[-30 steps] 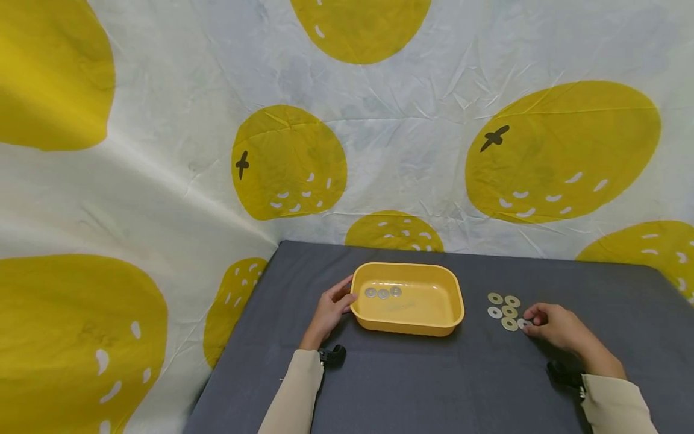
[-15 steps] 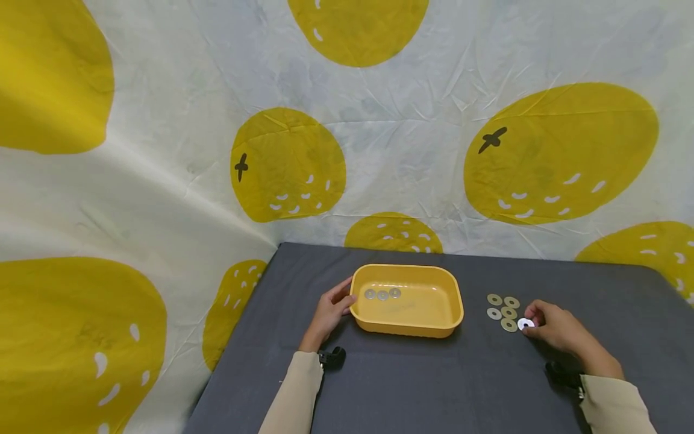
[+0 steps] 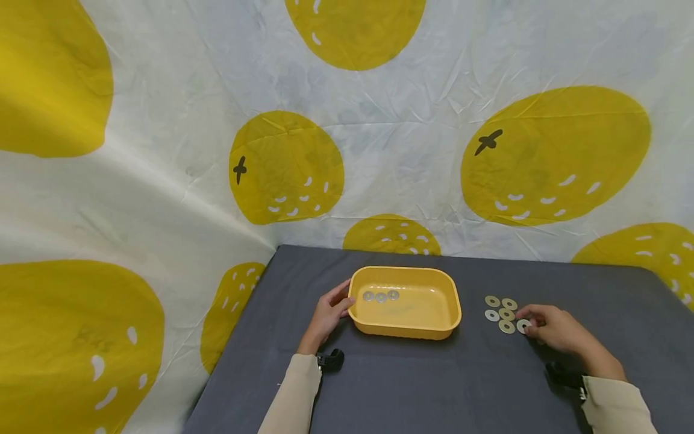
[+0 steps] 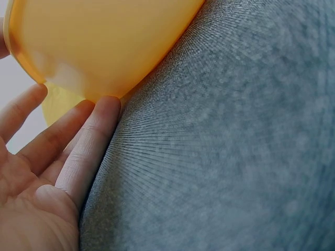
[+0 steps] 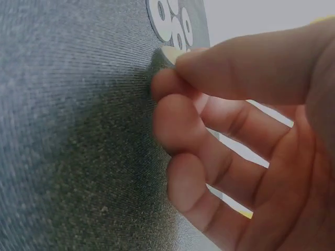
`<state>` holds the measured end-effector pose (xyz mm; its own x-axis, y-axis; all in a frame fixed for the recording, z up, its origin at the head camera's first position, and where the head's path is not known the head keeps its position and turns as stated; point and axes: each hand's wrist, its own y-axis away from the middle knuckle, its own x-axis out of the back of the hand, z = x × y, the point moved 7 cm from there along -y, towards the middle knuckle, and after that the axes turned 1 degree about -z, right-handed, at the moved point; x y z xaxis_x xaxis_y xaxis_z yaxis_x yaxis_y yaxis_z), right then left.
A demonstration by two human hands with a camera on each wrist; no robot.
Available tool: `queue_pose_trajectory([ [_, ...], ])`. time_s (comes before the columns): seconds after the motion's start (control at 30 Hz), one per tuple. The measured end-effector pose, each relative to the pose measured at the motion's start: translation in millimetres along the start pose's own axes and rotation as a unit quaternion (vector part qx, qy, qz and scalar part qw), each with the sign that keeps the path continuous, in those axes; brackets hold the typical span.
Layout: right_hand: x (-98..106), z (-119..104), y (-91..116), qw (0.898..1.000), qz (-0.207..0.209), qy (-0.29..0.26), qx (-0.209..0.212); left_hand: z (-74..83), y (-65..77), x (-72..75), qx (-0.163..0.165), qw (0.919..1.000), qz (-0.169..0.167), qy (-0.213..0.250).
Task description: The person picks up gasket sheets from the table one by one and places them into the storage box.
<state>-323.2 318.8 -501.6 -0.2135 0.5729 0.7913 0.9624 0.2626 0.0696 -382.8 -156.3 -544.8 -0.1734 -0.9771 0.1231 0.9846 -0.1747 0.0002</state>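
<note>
A yellow plastic tray stands on the dark cloth, with 3 metal washers lying near its left end. My left hand holds the tray's left side, thumb at the rim and fingers against the outer wall; the left wrist view shows these fingers touching it. To the tray's right lies a cluster of several flat washers, some brassy, some silvery. At its near right edge my right hand pinches a silvery washer between thumb and index finger. In the right wrist view the thumb partly hides this washer.
The table is covered in dark grey cloth. Behind it and to the left hangs a white curtain printed with large yellow fruit. A black wrist camera is strapped to the left wrist, another to the right.
The right index finger has stretched toward the cluster, and the silvery washer under the hand shows more fully than a second ago. The left hand and tray stay in place.
</note>
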Motion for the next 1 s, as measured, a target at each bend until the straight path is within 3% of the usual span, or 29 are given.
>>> queue_pose_trajectory([
  [0.2, 4, 3, 2, 1.0, 0.005, -0.021, -0.021, -0.9, 0.3, 0.4, 0.003, 1.0, 0.005, -0.002],
  [0.47, 11, 0, 2, 0.994, 0.015, -0.102, -0.035, -2.8, -2.1, 0.7, 0.01, 0.9999, 0.008, 0.002],
  [0.7, 15, -2, 1, 0.992, 0.032, -0.119, -0.026, -0.5, -0.1, -0.2, 0.013, 0.9999, 0.008, 0.002],
  [1.0, 22, -8, 0, 0.988, 0.019, -0.149, -0.04, 3.9, -0.1, 0.2, 0.018, 0.9998, 0.009, 0.005],
])
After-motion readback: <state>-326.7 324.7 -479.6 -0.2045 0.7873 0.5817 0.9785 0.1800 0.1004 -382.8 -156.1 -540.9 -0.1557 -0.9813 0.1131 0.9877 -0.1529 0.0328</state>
